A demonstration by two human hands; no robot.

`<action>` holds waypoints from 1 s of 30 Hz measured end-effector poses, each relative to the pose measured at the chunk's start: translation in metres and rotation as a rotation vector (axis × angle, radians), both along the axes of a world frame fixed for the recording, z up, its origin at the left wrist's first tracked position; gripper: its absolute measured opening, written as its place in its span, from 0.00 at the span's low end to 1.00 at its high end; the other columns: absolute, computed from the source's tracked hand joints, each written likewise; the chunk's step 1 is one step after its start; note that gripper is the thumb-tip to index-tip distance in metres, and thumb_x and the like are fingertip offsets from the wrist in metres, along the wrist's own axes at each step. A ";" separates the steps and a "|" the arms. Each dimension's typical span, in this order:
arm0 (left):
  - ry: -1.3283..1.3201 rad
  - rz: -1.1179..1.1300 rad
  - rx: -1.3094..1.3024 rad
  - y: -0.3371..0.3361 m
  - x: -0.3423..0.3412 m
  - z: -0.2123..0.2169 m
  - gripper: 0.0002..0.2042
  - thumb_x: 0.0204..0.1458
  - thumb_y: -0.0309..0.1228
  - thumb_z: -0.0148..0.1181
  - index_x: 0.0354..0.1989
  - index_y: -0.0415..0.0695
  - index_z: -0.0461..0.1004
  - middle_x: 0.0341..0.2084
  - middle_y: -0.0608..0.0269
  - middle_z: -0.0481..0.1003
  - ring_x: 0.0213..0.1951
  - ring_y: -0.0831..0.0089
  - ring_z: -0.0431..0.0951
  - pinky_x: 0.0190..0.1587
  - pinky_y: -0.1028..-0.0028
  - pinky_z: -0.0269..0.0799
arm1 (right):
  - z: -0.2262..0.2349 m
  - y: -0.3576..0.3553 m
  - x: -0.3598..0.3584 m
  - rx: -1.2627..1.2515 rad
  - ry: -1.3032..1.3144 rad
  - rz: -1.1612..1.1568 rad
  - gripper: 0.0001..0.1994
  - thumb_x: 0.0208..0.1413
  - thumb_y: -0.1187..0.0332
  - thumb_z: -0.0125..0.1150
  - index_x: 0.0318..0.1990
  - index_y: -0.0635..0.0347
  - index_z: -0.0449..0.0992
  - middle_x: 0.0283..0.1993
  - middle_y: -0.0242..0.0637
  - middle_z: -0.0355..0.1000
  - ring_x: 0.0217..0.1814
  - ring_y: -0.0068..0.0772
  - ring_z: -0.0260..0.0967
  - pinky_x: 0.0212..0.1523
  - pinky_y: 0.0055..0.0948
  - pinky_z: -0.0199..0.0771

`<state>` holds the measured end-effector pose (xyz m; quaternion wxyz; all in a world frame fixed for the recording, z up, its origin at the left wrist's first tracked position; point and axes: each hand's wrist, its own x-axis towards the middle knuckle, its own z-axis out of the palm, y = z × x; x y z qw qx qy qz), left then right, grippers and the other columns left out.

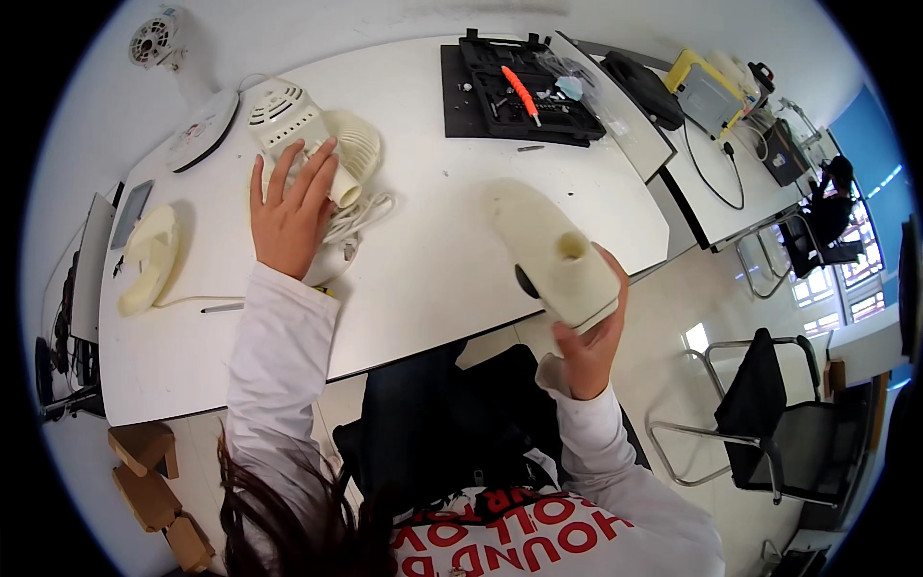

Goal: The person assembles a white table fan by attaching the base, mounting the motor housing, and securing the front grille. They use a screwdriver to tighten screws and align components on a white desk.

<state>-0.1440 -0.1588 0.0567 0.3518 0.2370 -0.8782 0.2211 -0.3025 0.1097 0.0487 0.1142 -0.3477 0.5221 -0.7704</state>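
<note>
Right hand (pixel 590 352): clamped on cream housing (pixel 540 252); a loose grip could drop it.
Left hand (pixel 291 216): spread apart atop slotted appliance (pixel 286 117).

Bright, even light covers the white bench (pixel 433 240), with soft, faint shadows. Windows (pixel 868 306) glow at far right; glare marks the floor (pixel 696 338). Fisheye distortion bends edges toward black corners.

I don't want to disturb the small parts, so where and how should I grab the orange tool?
Probably best pinched mid-handle from above: the thick handle of the orange tool lies uncovered across the black case, its slim tip pointing toward you. Your right hand holds a cream housing, so free it first.
</note>
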 end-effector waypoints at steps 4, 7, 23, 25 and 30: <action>0.045 -0.068 0.026 -0.002 0.004 -0.004 0.30 0.33 0.22 0.61 0.51 0.51 0.67 0.54 0.78 0.66 0.55 0.66 0.62 0.62 0.55 0.49 | 0.002 -0.017 -0.003 0.169 0.835 -0.471 0.42 0.19 0.67 0.78 0.52 0.43 0.66 0.59 0.45 0.58 0.54 0.45 0.50 0.51 0.39 0.55; 0.049 -0.074 0.028 -0.002 0.008 -0.003 0.31 0.31 0.23 0.62 0.52 0.52 0.67 0.54 0.78 0.66 0.55 0.67 0.63 0.61 0.53 0.50 | 0.010 -0.025 0.007 0.337 0.991 -0.594 0.38 0.18 0.64 0.79 0.47 0.42 0.70 0.58 0.42 0.60 0.52 0.43 0.49 0.52 0.39 0.50; 0.045 -0.270 -0.010 -0.012 -0.004 -0.004 0.27 0.37 0.34 0.63 0.51 0.57 0.67 0.45 0.81 0.70 0.53 0.75 0.65 0.62 0.52 0.50 | 0.011 -0.102 0.019 0.353 1.291 -0.443 0.35 0.17 0.75 0.73 0.43 0.32 0.76 0.58 0.38 0.53 0.63 0.48 0.41 0.60 0.53 0.44; 0.046 -0.304 -0.004 -0.017 -0.008 -0.001 0.24 0.37 0.35 0.63 0.47 0.55 0.68 0.43 0.81 0.71 0.52 0.76 0.65 0.62 0.53 0.51 | 0.004 -0.106 0.021 0.357 1.304 -0.481 0.36 0.17 0.75 0.73 0.43 0.31 0.76 0.59 0.38 0.52 0.62 0.48 0.40 0.60 0.52 0.43; -0.001 -0.402 -0.012 -0.026 -0.026 0.009 0.16 0.36 0.36 0.64 0.36 0.52 0.68 0.37 0.80 0.72 0.50 0.75 0.66 0.62 0.53 0.54 | -0.001 -0.112 0.008 0.395 1.341 -0.533 0.36 0.18 0.74 0.74 0.44 0.31 0.75 0.60 0.41 0.49 0.62 0.49 0.38 0.59 0.51 0.43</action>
